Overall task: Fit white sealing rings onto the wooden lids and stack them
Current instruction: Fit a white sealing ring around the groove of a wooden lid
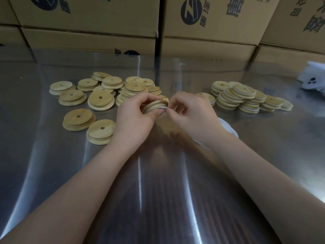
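My left hand [136, 114] grips a round wooden lid [154, 104], tilted above the middle of the table. My right hand [190, 112] pinches a white sealing ring [163, 107] at the lid's lower right edge. Bare wooden lids [101, 99], each with a centre hole, lie scattered on the left. Lids fitted with white rings [243, 96] lie in overlapping stacks on the right. A heap of loose white rings [228, 128] shows beside my right wrist, partly hidden by it.
The table [52, 173] is shiny metal under a clear film. Cardboard boxes [91, 23] with dark print form a wall along the far edge. A white cloth-like thing [313, 78] with dark spots lies at the far right.
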Demonstrator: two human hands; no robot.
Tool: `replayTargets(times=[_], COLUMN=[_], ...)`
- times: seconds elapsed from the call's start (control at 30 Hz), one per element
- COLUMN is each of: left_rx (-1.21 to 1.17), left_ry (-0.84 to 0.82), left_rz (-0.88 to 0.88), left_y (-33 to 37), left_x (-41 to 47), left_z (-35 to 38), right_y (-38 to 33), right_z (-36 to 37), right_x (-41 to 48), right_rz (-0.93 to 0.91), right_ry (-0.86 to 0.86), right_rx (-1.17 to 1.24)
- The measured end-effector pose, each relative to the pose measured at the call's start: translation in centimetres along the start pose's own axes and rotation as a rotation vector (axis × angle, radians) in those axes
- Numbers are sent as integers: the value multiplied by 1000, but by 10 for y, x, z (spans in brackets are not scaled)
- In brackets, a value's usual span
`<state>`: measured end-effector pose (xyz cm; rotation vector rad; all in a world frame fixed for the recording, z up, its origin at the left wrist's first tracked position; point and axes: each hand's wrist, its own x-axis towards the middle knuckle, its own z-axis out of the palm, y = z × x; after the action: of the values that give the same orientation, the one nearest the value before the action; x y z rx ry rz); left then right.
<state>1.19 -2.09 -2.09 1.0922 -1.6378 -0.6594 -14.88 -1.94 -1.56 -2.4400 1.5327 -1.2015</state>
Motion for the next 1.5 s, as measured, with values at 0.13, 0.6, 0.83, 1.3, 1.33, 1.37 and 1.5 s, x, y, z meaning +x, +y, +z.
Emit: replayTargets(times=[0.13,0.6,0.83,1.3,1.33,1.37,1.5], left_rx=[105,255,191,-223,-247,-264,-243], left_ry=[8,-23,-12,10,6,-2,-21], left_rz=[47,174,137,-87,-101,-112,-92], left_y=[-2,-5,-4,-4,-4,-5,-5], left_x=[1,1,-1,-1,0,0,0], left_z=[1,-5,-1,1,1,1,1], right_y=[2,4,3,-1,-1,-1,0], right_z=[-5,-15,-16,-4,-3,-4,-8], right_x=[2,3,3,0,0,0,1], right_rz=[-18,-120,-143,-49,-51,-56,-61], right_ry=[-18,-99,-75,38,38,43,50], right_rx=[-58,-223,-127,-31,-41,-50,-78])
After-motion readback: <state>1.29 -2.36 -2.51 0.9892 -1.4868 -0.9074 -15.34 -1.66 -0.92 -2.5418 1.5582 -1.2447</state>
